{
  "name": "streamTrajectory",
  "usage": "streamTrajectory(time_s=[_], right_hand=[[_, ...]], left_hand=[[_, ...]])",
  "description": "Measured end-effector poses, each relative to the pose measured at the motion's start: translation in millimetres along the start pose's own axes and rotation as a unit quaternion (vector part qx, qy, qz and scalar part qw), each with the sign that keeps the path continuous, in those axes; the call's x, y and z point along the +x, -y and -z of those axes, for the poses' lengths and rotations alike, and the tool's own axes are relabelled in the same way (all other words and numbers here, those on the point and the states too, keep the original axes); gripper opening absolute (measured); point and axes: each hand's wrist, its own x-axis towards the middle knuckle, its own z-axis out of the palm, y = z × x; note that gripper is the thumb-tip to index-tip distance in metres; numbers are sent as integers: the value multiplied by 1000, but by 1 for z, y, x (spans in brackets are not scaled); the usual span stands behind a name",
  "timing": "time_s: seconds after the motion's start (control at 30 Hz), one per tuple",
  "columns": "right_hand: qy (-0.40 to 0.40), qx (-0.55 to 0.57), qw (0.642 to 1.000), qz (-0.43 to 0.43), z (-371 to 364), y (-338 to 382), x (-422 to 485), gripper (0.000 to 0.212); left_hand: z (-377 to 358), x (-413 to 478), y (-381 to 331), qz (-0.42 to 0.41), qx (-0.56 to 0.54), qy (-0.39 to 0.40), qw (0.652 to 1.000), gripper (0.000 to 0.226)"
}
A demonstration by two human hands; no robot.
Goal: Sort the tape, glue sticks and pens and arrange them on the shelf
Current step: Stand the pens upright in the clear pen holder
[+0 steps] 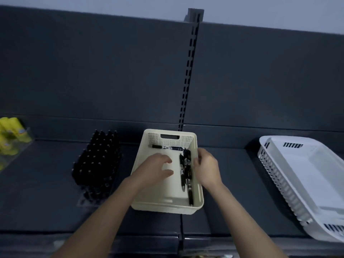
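Head view: L hand (156,168) open over cream basket (167,208); R hand (207,166) curled at its R rim by pens (186,170), grip unclear. Yellow glue sticks (13,129): labels blurred. Shelf (232,183) gap before white tray (275,173).

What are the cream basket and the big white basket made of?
The cream basket looks like moulded plastic with a matte finish: tiny holes and a cut-out handle in its far wall. The white basket looks like plastic too, a bit shinier, with slotted sides. Both are guesses from the look.

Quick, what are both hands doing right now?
Left hand: open over the basket, holding nothing.
Right hand: curled at the basket rim; cannot tell.
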Motion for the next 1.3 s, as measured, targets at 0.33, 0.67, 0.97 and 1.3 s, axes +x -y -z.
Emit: streamTrajectory(time_s=[0.33,0.67,0.97,1.3], right_hand=[[-11,-25,1000,-5,-9,2,4,18],[-14,-42,999,2,-6,4,6,22],[-23,-35,999,-7,-11,1,6,26],[-24,-18,999,-11,-8,3,4,23]], left_hand=[[-18,59,11,48,118,-16,992,51],[-26,95,0,92,201,-26,975,21],[-44,89,-30,173,-27,104,979,36],[-55,84,-47,239,58,16,969,39]])
